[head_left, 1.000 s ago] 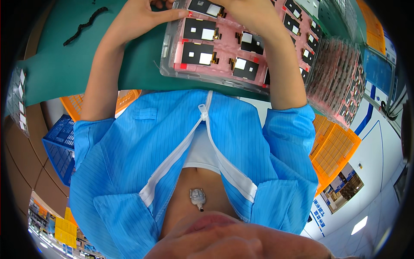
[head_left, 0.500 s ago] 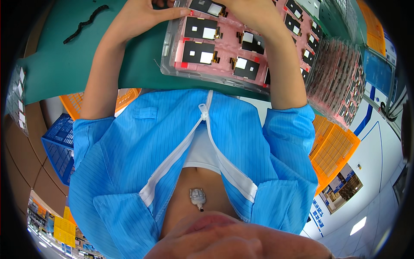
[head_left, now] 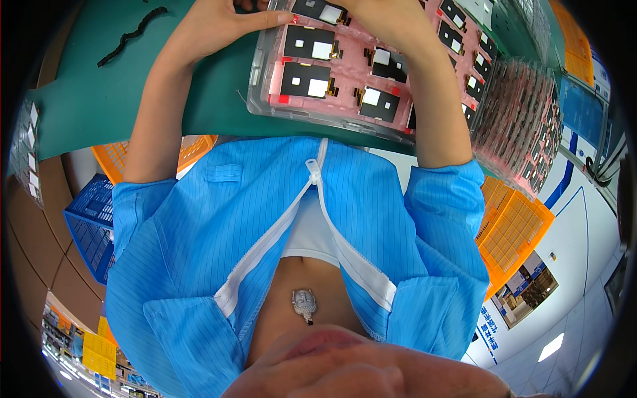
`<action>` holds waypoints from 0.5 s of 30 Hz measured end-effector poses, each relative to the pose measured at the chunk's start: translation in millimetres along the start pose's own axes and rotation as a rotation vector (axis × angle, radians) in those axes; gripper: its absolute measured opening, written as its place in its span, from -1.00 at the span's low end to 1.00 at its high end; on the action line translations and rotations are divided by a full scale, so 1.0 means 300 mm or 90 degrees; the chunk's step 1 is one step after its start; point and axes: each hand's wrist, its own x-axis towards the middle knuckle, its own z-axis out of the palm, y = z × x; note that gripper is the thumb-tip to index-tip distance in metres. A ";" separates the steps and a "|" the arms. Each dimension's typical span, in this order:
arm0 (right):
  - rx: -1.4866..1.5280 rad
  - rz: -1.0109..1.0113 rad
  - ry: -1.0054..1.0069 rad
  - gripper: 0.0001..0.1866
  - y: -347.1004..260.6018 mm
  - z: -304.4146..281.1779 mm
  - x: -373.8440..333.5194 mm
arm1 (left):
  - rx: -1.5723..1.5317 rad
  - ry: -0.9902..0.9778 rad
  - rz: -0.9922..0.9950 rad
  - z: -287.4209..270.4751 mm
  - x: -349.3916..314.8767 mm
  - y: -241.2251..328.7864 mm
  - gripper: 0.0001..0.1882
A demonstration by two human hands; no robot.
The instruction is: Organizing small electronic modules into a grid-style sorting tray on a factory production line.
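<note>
A clear plastic tray (head_left: 255,99) with a pink lining lies on the green table mat. Rows of flat black parts (head_left: 305,80) with white squares, small gold-coloured flex tails and red tabs sit in it. My left hand (head_left: 215,28) is at the tray's left side, its thumb stretched over the edge to a red tab by the upper black part (head_left: 320,10). The other fingers are bent and partly cut off by the top edge; thumb and fingers are apart. Over the tray's middle reaches my right hand (head_left: 391,23), its fingers out of the picture.
A tall stack of similar filled trays (head_left: 517,123) stands close to my right forearm. A black twisted cord (head_left: 133,38) lies on the green mat (head_left: 212,109) at the left. Orange crates (head_left: 514,225) and a blue crate (head_left: 91,219) stand below table level on both sides.
</note>
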 end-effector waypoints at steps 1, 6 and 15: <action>-0.013 0.003 0.003 -0.81 -0.006 0.000 -0.001 | 0.001 0.001 -0.006 0.001 0.000 0.004 -0.53; -0.052 -0.009 0.011 -0.81 -0.010 0.001 -0.002 | -0.010 -0.003 -0.013 -0.001 -0.002 0.001 -0.53; -0.072 -0.050 0.034 -0.82 0.000 0.004 -0.001 | -0.011 -0.003 -0.020 -0.001 0.000 0.005 -0.54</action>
